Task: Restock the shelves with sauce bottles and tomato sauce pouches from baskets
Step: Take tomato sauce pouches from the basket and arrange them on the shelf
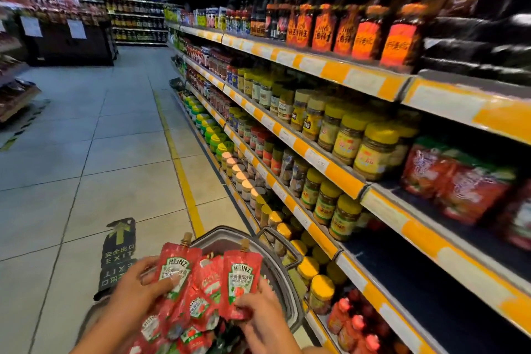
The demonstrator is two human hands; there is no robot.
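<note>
Both grips are busy: my left hand (140, 286) pinches one Heinz tomato sauce pouch (175, 270), my right hand (260, 309) clamps a second pouch (240, 282). A third pouch (208, 284) stands between them, more heaped below, above the grey basket (284, 276) beside the shelves (339, 181).

Both hands (201, 302) and forearms are bare, with no sleeves or jewellery visible.

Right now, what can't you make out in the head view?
- Basket: contents hidden under the pouches held by left hand and right hand.
- Price tags: blurred, unreadable.
- Red bottles: cut off by the bottom edge.
- Far shelves: too small.
</note>
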